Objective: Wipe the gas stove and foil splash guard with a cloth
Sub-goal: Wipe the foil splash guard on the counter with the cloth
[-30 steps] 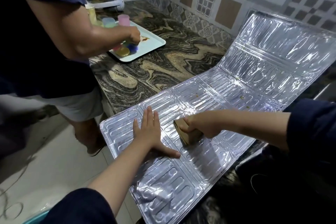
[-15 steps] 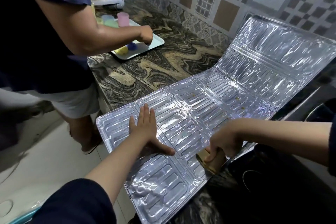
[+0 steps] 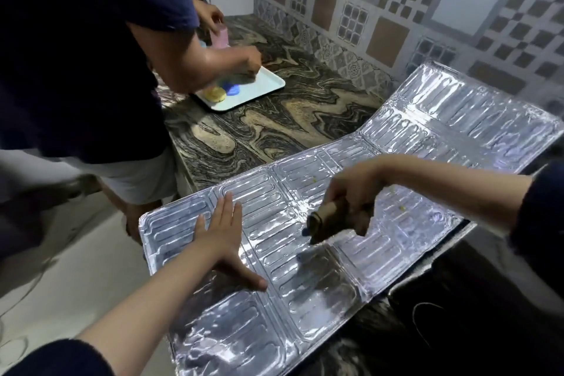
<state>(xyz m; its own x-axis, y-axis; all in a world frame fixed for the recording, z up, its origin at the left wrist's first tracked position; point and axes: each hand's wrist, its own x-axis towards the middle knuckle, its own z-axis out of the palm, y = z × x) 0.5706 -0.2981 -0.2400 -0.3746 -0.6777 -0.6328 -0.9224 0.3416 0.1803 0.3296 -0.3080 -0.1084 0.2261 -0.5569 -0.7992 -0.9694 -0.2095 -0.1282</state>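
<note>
The silver foil splash guard (image 3: pixel 396 143) lies unfolded across the marbled counter, its near end hanging past the counter edge. My left hand (image 3: pixel 224 238) presses flat on its left panel, fingers straight and thumb spread. My right hand (image 3: pixel 354 192) grips a folded brown cloth (image 3: pixel 326 221) just above the guard's middle panel. A few small yellowish specks dot the foil to the right of that hand. The dark gas stove (image 3: pixel 457 314) shows only as a black surface at lower right, partly under the foil.
Another person (image 3: pixel 91 55) in a dark shirt stands at left, hands over a white tray (image 3: pixel 259 90) holding coloured items and a pink cup (image 3: pixel 219 36). A patterned tile wall (image 3: pixel 396 9) backs the marbled counter (image 3: pixel 274 125). Pale floor lies lower left.
My right hand has carried the cloth from the guard's near right edge back up over the middle panel. My left hand has stayed flat on the foil. The other person's hand shifted on the tray.
</note>
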